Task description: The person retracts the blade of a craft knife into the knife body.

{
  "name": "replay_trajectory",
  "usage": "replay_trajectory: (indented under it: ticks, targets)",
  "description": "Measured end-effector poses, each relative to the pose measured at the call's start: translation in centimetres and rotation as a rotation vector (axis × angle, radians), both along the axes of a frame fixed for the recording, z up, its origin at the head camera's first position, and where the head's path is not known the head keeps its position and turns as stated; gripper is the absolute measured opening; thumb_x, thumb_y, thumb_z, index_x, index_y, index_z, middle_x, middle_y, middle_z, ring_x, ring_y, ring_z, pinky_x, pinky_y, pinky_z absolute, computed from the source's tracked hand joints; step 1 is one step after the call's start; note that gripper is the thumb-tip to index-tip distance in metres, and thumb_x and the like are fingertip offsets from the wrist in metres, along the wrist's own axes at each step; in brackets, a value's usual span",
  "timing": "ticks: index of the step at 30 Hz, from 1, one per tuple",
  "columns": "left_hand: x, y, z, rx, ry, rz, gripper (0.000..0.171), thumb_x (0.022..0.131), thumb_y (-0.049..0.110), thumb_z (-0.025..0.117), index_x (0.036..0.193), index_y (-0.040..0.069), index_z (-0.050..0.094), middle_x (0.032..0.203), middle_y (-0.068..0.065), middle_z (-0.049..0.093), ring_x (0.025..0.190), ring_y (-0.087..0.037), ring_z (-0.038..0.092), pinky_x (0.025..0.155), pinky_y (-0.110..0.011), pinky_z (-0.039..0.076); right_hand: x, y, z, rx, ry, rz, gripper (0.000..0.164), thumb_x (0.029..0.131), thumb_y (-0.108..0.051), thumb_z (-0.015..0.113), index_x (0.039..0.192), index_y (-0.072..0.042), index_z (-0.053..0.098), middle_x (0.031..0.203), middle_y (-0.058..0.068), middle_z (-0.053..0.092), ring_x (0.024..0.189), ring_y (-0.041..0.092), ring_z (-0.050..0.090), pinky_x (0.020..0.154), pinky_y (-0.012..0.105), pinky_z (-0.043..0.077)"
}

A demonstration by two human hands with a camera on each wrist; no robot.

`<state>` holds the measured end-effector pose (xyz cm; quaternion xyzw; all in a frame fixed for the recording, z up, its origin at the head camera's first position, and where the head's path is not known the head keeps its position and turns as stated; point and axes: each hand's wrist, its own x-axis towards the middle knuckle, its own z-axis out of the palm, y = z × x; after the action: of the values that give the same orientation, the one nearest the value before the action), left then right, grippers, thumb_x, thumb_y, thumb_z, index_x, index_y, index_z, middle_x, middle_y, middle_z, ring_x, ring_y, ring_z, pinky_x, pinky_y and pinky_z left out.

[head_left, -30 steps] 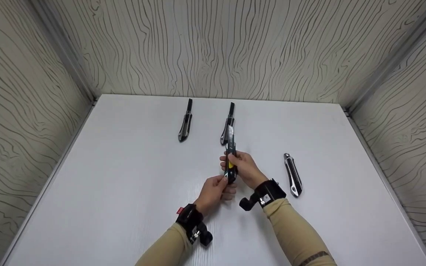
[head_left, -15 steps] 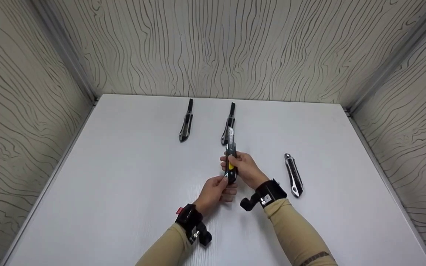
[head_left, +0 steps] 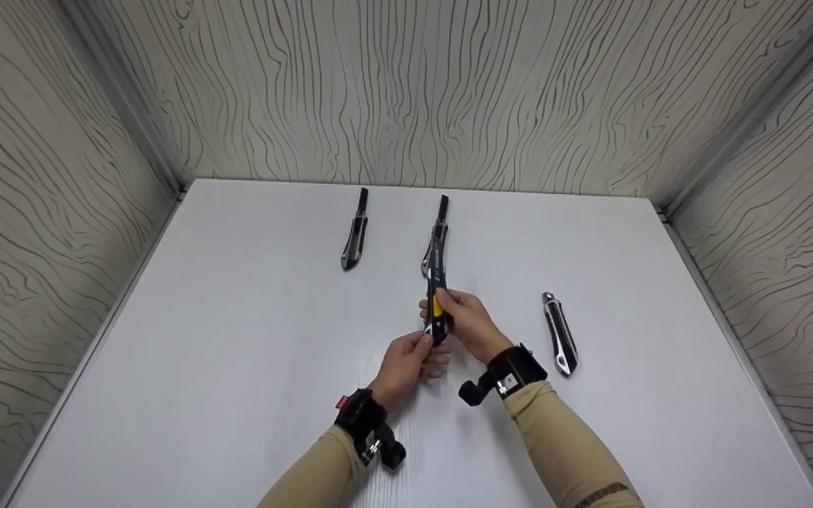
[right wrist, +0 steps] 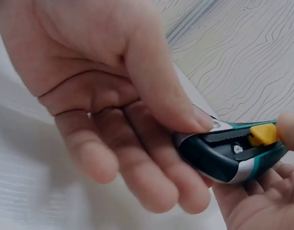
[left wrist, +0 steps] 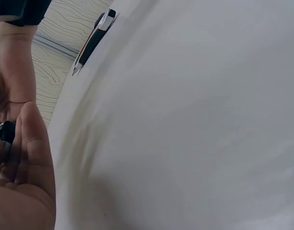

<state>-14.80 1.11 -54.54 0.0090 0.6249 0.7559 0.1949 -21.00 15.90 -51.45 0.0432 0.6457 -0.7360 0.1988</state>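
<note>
In the head view both hands hold one utility knife (head_left: 435, 282) with a dark green-black handle and a yellow slider (head_left: 437, 305). Its front points away, overlapping another knife behind. My right hand (head_left: 473, 321) grips the middle of the handle, thumb at the slider. Below it, my left hand (head_left: 403, 363) pinches the butt end between thumb and fingers. The right wrist view shows the left thumb (right wrist: 161, 81) pressed on the handle's silver-and-green end (right wrist: 223, 158). Only a small dark piece of the knife (left wrist: 5, 132) appears in the left wrist view.
Two black-and-silver utility knives, one at the left (head_left: 354, 240) and one behind the hands (head_left: 442, 222), lie on the white table (head_left: 237, 317). A third knife (head_left: 559, 335) lies to the right. Wood-patterned walls (head_left: 406, 92) enclose the back and sides.
The held knife has shifted slightly up and left in the head view and turned a little. Its front part looks darker, the yellow slider more visible. The knives on the table have not moved.
</note>
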Motion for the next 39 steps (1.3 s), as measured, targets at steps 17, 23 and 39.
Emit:
replay_trajectory:
  ticks: [17, 23, 39]
  targets:
    - [-0.1, 0.1, -0.35, 0.002, -0.017, -0.032, 0.034, 0.105, 0.018, 0.043, 0.121, -0.008, 0.057, 0.107, -0.021, 0.07, 0.084, -0.014, 0.07, 0.073, -0.028, 0.06, 0.2, -0.41, -0.34, 0.047, 0.002, -0.074, 0.041, 0.103, -0.025, 0.048, 0.126, 0.009, 0.054, 0.109, 0.014, 0.068, 0.093, 0.016, 0.069, 0.087, 0.029, 0.057]
    - [-0.1, 0.18, -0.43, -0.015, -0.004, -0.016, 0.034, 0.105, 0.017, 0.043, 0.122, -0.009, 0.058, 0.106, -0.02, 0.071, 0.084, -0.015, 0.07, 0.074, -0.029, 0.06, 0.22, -0.48, -0.41, 0.051, 0.014, -0.071, 0.039, 0.103, -0.023, 0.048, 0.124, 0.009, 0.054, 0.108, 0.014, 0.068, 0.092, 0.017, 0.069, 0.087, 0.03, 0.057]
    - [-0.05, 0.26, -0.31, -0.009, -0.02, -0.024, 0.035, 0.105, 0.017, 0.041, 0.123, -0.01, 0.057, 0.106, -0.021, 0.072, 0.081, -0.013, 0.07, 0.074, -0.029, 0.061, 0.56, -0.54, -0.41, 0.063, 0.022, -0.084, 0.037, 0.102, -0.017, 0.05, 0.129, 0.009, 0.051, 0.112, 0.015, 0.068, 0.093, 0.015, 0.067, 0.087, 0.027, 0.055]
